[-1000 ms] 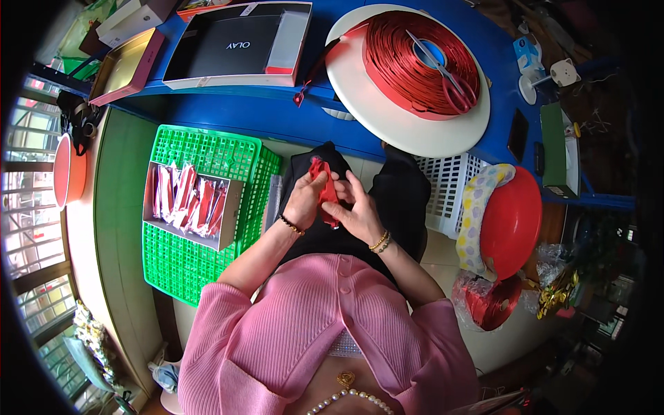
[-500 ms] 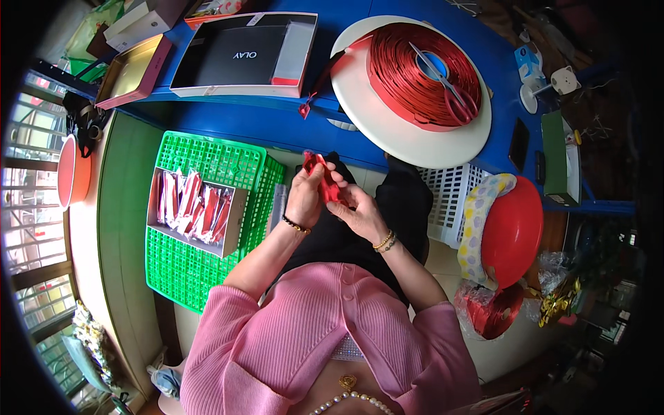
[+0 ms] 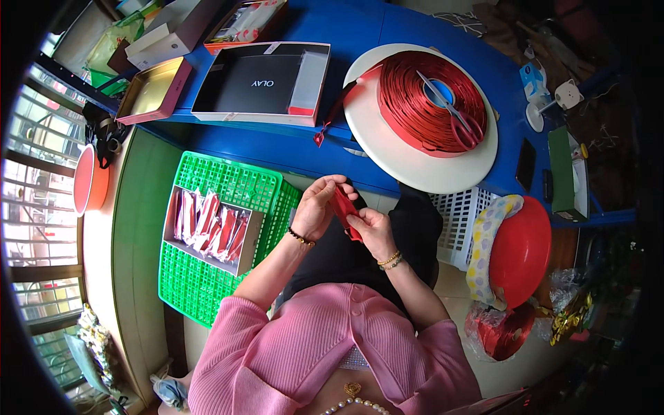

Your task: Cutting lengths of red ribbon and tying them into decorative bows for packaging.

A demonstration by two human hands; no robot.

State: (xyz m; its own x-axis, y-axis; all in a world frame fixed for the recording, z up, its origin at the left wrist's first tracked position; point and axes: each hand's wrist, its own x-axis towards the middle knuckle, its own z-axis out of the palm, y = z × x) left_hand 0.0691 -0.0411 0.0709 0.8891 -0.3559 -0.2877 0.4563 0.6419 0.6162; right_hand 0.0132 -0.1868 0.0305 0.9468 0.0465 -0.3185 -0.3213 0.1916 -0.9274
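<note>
Over my lap I hold a folded strip of red ribbon (image 3: pixel 344 209) between both hands. My left hand (image 3: pixel 315 209) pinches its upper end, with the other fingers curled behind it. Lower down, the thumb and fingers of my right hand (image 3: pixel 374 234) grip the same strip. Beyond my hands, a big roll of red ribbon (image 3: pixel 398 114) lies on a round white board (image 3: pixel 370 155). Scissors (image 3: pixel 448 107) rest on top of the roll. A loose ribbon tail (image 3: pixel 337 112) hangs from it over the table edge.
Left of me, a box of wrapped red strips (image 3: pixel 211 225) sits on a green plastic basket (image 3: pixel 194 287). The blue table (image 3: pixel 349 24) bears a shallow black-lined box (image 3: pixel 249 79) and a pink box (image 3: pixel 155 90). On the right are a white basket (image 3: pixel 453 221) and a red basin (image 3: pixel 526 249).
The bunched red ribbon now stretches out as a longer, slanting strip between my hands. My right hand has closed into a pinch on it. The whole view has shifted slightly.
</note>
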